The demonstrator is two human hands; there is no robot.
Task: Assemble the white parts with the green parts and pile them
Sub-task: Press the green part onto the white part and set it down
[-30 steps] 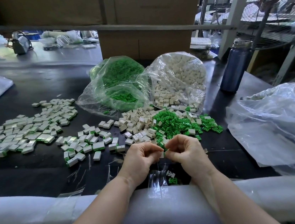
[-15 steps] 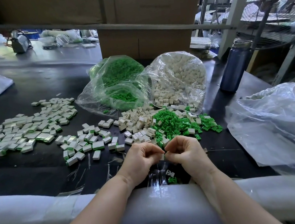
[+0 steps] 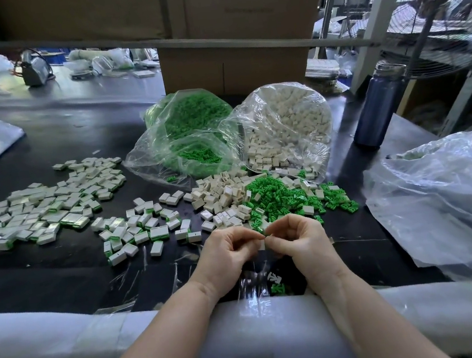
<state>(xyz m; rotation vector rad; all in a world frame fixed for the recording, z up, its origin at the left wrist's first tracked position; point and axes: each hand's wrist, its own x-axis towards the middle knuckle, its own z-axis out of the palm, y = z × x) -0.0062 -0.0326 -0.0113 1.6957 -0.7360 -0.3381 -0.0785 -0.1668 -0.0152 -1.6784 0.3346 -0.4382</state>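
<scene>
Together, the left hand (image 3: 228,251) and right hand (image 3: 299,241) are pinching one small white part (image 3: 262,244) between curled fingertips, just before loose white-and-green heaps on the bench (image 3: 61,268).

Curled fingers (image 3: 247,241) of the left hand (image 3: 229,258) and right hand (image 3: 300,243) hide nearly all of the small piece pinched between them. The assembled pile (image 3: 33,212) runs off the left edge. The plastic bag (image 3: 451,200) is cut off at right.
</scene>
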